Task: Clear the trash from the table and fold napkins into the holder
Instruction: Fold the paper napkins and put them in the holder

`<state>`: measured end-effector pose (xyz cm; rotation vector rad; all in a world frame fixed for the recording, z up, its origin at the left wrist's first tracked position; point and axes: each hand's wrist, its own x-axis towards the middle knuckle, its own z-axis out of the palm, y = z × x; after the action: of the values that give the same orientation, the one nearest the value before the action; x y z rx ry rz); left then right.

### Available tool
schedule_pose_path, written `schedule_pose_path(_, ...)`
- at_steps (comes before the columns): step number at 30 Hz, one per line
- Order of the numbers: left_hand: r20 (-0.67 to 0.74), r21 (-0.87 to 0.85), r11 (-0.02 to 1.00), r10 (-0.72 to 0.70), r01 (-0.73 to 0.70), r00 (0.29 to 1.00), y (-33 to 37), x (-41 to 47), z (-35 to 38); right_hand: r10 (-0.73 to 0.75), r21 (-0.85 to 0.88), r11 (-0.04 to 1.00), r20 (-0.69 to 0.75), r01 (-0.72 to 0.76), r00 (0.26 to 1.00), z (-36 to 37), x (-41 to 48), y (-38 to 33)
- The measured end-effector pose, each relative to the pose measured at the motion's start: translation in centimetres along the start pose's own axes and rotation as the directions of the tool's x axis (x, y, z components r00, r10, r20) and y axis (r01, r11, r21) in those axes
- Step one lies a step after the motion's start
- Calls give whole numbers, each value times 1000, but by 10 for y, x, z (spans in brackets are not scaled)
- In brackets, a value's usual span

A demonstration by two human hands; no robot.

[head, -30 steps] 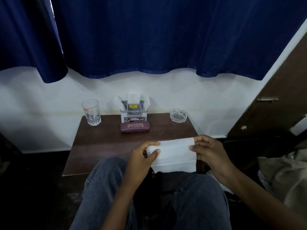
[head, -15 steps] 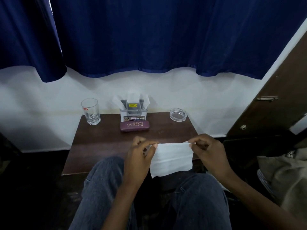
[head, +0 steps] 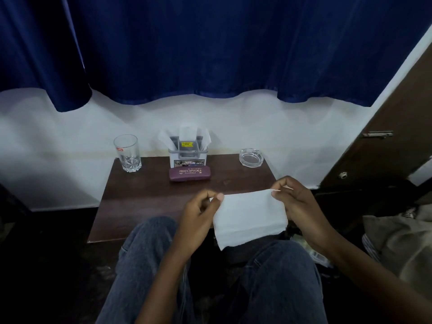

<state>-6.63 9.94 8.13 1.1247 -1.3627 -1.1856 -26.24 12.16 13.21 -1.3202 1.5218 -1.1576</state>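
Left hand (head: 198,216) and right hand (head: 297,204) each pinch a top corner of the napkin (head: 250,218), held above the table (head: 145,195) edge.

Deep blue above, white and dark brown below.

A plain deep-blue curtain (head: 210,43) fills the 12 o'clock half, over a white wall (head: 280,127). The table (head: 140,197) is dark brown. At its 11 o'clock, a clear glass (head: 127,152) carries a small red label and a cut star pattern at its base. At its 12 o'clock, a white-and-grey holder (head: 189,157) shows a yellow sticker and a printed strip. A maroon case (head: 189,174) below it bears gold lettering. At 1 o'clock is a clear ashtray (head: 251,156). The napkin (head: 247,216) at centre is plain white. The jeans (head: 280,284) at 6 o'clock are faded blue. A brown door (head: 397,113) is at 3 o'clock, and beige cloth (head: 402,244) at 4 o'clock.
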Motion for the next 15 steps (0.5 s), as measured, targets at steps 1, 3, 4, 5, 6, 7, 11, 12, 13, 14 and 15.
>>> schedule_pose_path(1, 3, -160, 982, -105, 104, 995, 3, 1, 1, 18, 35, 999, -9, -18, 1000, 0, 0, 1)
schedule_pose_path(3, 155, -471, 801, -337, 369, 929, 5, 1, 3, 75, 110, 991, -28, -71, 997, -1, 2, 3)
schedule_pose_path(4, 246, -526, 706, -408, 475, 879, 5, 1, 3, 109, 141, 985, -38, -102, 993, -1, 2, 3)
schedule_pose_path(5, 315, -521, 652, -452, 550, 834, 1, 1, 4, 143, 171, 976, -49, -133, 988, -1, 3, 2)
schedule_pose_path(6, 369, -510, 604, -489, 612, 790, -2, 0, 5, 176, 204, 966, -58, -161, 983, 0, 3, 2)
schedule_pose_path(7, 425, -505, 561, -500, 656, 754, -4, -2, 8, 202, 228, 957, -70, -182, 977, -1, 3, 3)
schedule_pose_path(11, 491, -507, 542, -457, 670, 742, -6, -6, 17, 263, 272, 935, -98, -229, 960, -2, 6, 2)
schedule_pose_path(12, 469, -514, 563, -447, 647, 762, -7, -6, 18, 287, 315, 916, -79, -249, 955, -4, 6, 2)
schedule_pose_path(13, 442, -530, 584, -429, 615, 788, -8, -6, 19, 310, 365, 890, -45, -273, 950, -5, 7, 2)
schedule_pose_path(14, 413, -542, 603, -416, 585, 811, -9, -6, 19, 334, 411, 859, 2, -305, 942, -7, 7, 2)
schedule_pose_path(15, 389, -555, 616, -403, 559, 829, -10, -6, 18, 354, 442, 830, 53, -340, 934, -8, 7, 2)
